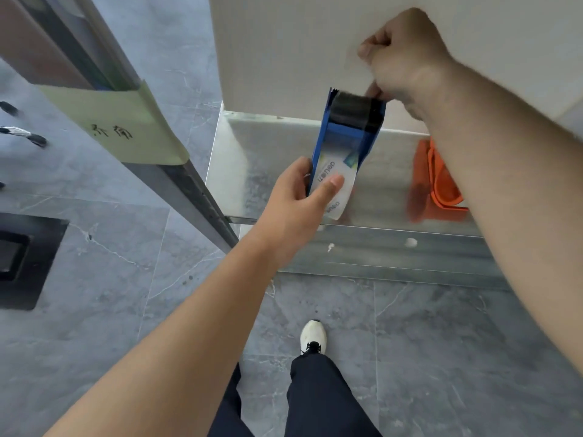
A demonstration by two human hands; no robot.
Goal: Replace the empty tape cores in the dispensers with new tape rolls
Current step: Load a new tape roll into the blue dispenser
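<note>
Before a white panel, in the head view, a blue tape dispenser was held in the air over a shiny metal ledge. Its long axis ran almost up and down, a little tilted, with the black roller at the far upper end and the near end pointing down toward the person. The left hand gripped the lower end, its thumb pressed on a white label that read "deli", upside down. The right hand had its fingers curled tight at the upper right corner; I cannot tell if they pinched anything. A green paper at the left carried handwritten characters I could not read. An orange thing lay blurred on the ledge.
</note>
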